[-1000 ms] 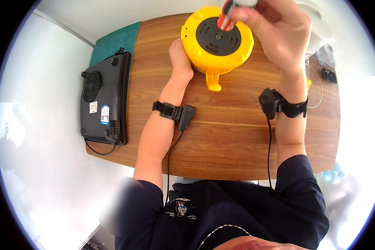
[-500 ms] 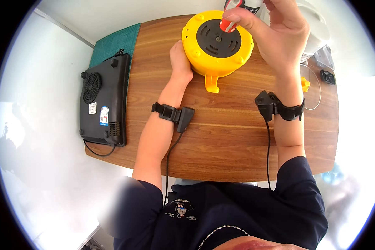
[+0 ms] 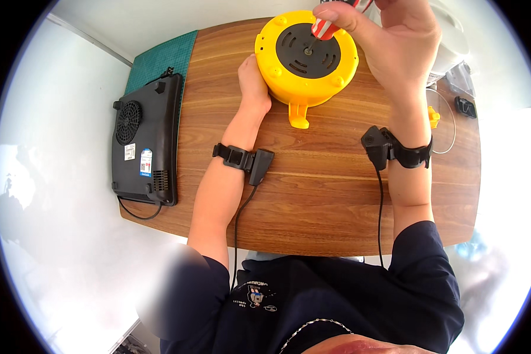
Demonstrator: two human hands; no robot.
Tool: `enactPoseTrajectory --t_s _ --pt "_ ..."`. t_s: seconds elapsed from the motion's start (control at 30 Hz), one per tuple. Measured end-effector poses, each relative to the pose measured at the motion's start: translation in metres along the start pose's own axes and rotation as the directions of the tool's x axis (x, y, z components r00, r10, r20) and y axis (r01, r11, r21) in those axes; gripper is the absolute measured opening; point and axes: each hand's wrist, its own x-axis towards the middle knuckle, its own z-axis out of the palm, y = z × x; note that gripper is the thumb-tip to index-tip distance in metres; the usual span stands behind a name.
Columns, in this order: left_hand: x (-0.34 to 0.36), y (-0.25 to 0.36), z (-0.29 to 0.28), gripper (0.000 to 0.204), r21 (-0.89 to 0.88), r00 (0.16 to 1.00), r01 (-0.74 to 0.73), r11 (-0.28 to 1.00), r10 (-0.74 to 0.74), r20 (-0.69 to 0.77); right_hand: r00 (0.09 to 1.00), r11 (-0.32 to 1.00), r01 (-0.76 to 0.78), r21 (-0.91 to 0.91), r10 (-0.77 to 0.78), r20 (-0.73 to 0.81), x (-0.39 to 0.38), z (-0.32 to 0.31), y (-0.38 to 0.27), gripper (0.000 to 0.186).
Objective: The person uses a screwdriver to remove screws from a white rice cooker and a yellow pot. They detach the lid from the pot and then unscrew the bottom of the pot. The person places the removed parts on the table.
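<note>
A round yellow appliance housing (image 3: 298, 91) rests on the table with its black vented disc (image 3: 289, 52) facing me. A yellow tab like a handle juts from its near side. My left hand (image 3: 253, 84) is wrapped against the left side of the housing, its fingertips hidden behind it. My right hand (image 3: 404, 50) grips a screwdriver (image 3: 324, 29) with a red, white and black handle. The thin metal shaft points down to the screw at the disc's centre; tip contact is hard to make out. The far end of the handle leaves the frame.
At the left lies a black induction cooker (image 3: 147, 141), underside up, partly over a green cutting mat (image 3: 156, 62). To the right are a white appliance (image 3: 451, 44), a clear plastic box (image 3: 460, 79), a small black part (image 3: 465, 107), and a yellow piece (image 3: 433, 117) beside a white cord.
The screwdriver's handle has tilted and risen slightly, and its metal shaft now shows above the central screw. The housing and my left hand have shifted slightly left and away.
</note>
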Motion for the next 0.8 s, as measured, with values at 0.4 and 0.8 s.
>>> enactPoseTrajectory --t_s 0.4,0.8 --pt "-0.002 0.002 0.007 0.024 -0.004 1.000 0.024 1.000 -0.024 -0.007 0.966 0.975 0.220 0.014 -0.220 0.135 0.006 -0.020 0.029 0.044" --pt "0.001 -0.001 -0.003 0.024 0.002 1.000 -0.003 1.000 0.003 -0.002 0.992 0.980 0.123 0.155 -0.117 -0.044 0.002 0.013 0.012 0.042"
